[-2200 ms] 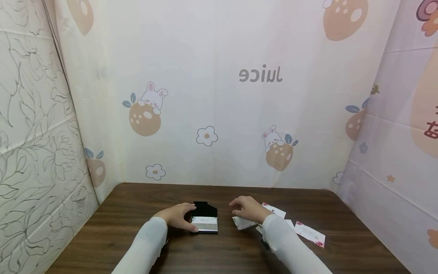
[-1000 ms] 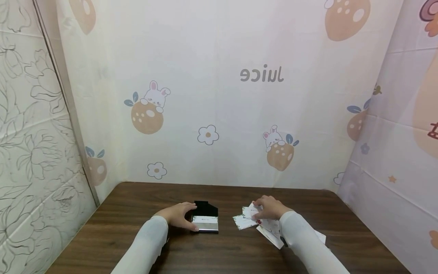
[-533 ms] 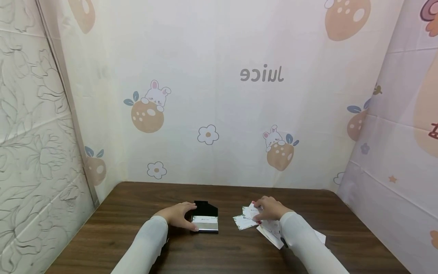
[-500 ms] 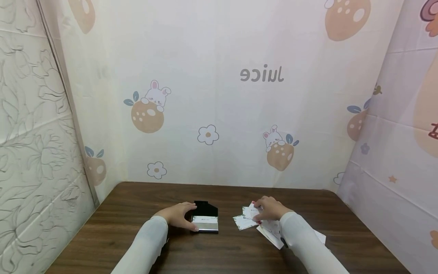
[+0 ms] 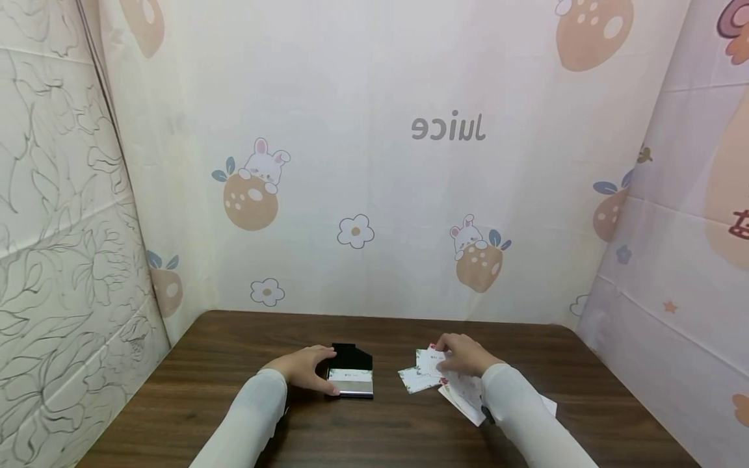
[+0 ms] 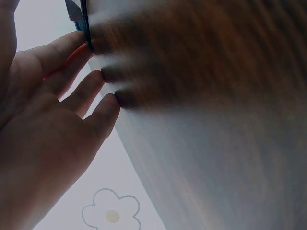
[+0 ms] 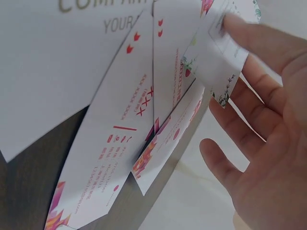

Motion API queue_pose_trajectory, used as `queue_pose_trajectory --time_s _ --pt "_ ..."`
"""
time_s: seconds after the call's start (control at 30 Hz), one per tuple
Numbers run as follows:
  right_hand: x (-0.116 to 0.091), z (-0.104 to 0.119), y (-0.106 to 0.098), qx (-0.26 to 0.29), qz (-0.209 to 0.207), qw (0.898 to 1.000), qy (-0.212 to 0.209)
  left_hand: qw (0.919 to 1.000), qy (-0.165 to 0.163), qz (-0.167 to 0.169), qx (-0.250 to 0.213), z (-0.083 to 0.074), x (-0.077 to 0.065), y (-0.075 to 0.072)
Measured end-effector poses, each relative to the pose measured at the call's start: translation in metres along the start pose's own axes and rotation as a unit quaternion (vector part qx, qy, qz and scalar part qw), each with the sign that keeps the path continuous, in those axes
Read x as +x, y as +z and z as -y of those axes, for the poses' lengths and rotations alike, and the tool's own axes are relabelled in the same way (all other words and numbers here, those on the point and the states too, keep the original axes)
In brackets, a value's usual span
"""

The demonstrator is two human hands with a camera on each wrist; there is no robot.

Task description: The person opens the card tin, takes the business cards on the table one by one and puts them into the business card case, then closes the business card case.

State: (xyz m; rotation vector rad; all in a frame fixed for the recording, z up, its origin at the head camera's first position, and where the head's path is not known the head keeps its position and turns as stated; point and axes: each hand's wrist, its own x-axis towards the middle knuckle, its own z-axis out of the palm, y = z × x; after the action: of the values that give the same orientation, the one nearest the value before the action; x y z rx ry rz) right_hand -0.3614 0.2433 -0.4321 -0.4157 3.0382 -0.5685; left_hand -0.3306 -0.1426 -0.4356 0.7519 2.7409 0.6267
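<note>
Leaf-printed business card (image 5: 429, 359) was pinched in my right grip (image 5: 467, 356) over loose cards (image 5: 464, 395) | lay left of that grip, long axis roughly sideways, toward open card case (image 5: 353, 386) | my left grip (image 5: 301, 369) held case's left side on counter (image 5: 246, 338)

From my remote station I record a dark wood-grain tabletop (image 5: 374, 432) across the bottom of the frame. Behind it I observe a pale backdrop (image 5: 363, 78) with reversed "Juice" lettering (image 5: 448, 127) right of upper centre and an outlined flower (image 5: 355, 232) near centre. I note a line-drawn floral panel (image 5: 64, 195) at left and a printed side panel (image 5: 673, 247) at right.
</note>
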Motion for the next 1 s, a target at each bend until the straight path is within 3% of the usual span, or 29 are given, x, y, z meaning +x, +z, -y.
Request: queue_pose_trajectory --time_s 0.5,1.0 --pt "0.001 -0.001 -0.003 0.045 -0.011 0.999 0.008 1.0 0.0 0.004 -0.001 0.01 0.007 -0.002" --pt "-0.006 -0.008 -0.011 0.071 0.003 0.997 -0.003 0.9999 -0.009 0.004 -0.004 0.005 0.004 0.001"
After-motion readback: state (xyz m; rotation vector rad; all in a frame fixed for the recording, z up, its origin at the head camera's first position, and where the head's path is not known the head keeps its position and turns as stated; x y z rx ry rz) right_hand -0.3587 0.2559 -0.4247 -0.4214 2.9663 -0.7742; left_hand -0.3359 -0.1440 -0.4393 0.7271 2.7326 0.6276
